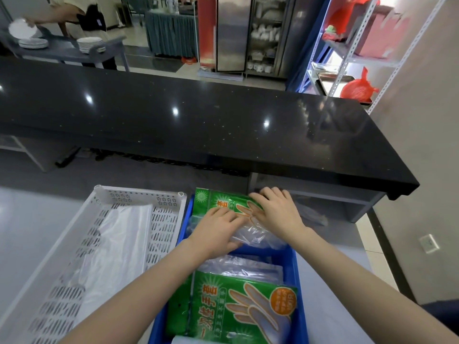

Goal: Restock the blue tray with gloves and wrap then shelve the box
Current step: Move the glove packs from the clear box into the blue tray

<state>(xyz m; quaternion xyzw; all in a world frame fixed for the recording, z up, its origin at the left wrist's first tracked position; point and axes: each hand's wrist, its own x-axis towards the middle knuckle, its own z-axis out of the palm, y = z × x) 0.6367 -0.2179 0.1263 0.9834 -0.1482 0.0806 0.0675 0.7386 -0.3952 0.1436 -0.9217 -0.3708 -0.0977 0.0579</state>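
A blue tray [296, 274] stands lengthwise in front of me on a grey surface. A green pack of disposable gloves [213, 201] lies at its far end, on clear plastic packs. My left hand [214, 230] and my right hand [275, 211] both press flat on that far pack, fingers spread. A second green glove pack [243, 309] lies at the near end of the tray, over more clear packs [244, 266]. No box is in view.
A white perforated basket [139, 194] with a clear plastic sheet [116, 244] in it sits left of the tray. A black counter [198, 120] runs across behind. Metal shelves [347, 58] stand far right. A person handles plates at the far left.
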